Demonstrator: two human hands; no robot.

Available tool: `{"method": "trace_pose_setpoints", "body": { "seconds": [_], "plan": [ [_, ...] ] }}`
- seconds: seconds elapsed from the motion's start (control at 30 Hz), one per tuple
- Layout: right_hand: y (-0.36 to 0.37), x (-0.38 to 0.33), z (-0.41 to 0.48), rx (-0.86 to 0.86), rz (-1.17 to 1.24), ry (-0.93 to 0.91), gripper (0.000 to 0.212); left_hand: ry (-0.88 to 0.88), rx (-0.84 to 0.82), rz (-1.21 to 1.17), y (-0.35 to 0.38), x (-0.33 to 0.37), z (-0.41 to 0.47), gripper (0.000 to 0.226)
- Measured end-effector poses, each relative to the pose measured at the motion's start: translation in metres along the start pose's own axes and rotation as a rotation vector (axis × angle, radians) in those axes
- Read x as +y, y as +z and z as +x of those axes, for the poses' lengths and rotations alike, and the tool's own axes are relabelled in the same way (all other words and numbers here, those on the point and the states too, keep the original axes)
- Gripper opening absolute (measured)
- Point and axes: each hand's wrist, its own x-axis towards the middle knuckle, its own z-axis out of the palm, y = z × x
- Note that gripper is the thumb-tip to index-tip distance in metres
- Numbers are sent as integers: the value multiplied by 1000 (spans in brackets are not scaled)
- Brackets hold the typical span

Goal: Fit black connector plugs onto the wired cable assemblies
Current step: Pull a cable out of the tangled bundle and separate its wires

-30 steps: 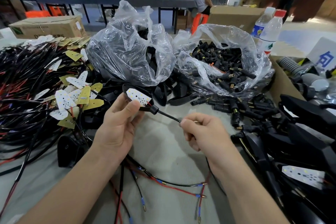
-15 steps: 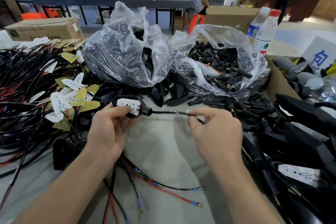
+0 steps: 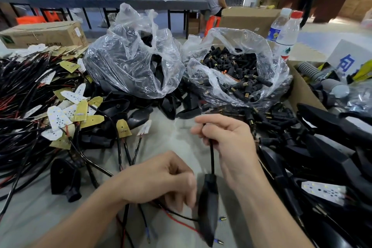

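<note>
My right hand [image 3: 231, 147] pinches a thin black cable [image 3: 211, 155] near its upper end. The cable drops to a black housing [image 3: 208, 207] that hangs over the grey table, with red and black wires [image 3: 177, 217] trailing from its lower part. My left hand [image 3: 161, 179] sits just left of the housing with curled, motion-blurred fingers; whether it holds the wires beneath it is unclear. An open clear bag of black connector plugs [image 3: 237, 74] stands behind, and loose plugs [image 3: 271, 121] lie in front of it.
A heap of wired LED boards [image 3: 60, 115] fills the left side. A second clear bag [image 3: 130, 62] holds black housings. More black housings [image 3: 332, 147] pile up at the right beside a cardboard box [image 3: 302, 90]. Two water bottles [image 3: 285, 34] stand at the back.
The housing went from level between both hands to hanging by its cable from my right hand. My left hand let go of it and dropped lower, closer to me.
</note>
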Motion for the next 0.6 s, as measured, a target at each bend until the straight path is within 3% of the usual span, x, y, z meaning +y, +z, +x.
{"method": "trace_pose_setpoints", "body": {
  "seconds": [0.07, 0.13, 0.17, 0.23, 0.33, 0.4, 0.47, 0.6],
  "plan": [
    [3, 4, -3, -83, -104, 5, 35, -91, 285, -107, 3, -3, 6, 46],
    [5, 9, -4, -139, -237, 2, 34, -140, 594, -210, 5, -10, 11, 35],
    [6, 10, -5, -163, -283, 1, 34, -133, 671, -265, 4, -12, 13, 26],
    [7, 9, -5, -213, -260, 19, 36, -60, 692, -393, 2, -16, 15, 18],
    [8, 9, -6, -263, -277, 63, 36, -2, 718, -613, -3, -17, 17, 50],
    [10, 12, -8, -316, -345, 102, 30, 11, 783, -734, -6, -15, 19, 43],
    [13, 15, -12, -392, -381, 171, 23, 6, 943, -769, -11, -15, 19, 22],
    [18, 18, -15, -550, -361, 282, 16, 14, 1102, -664, -13, -20, 16, 23]
  ]
}}
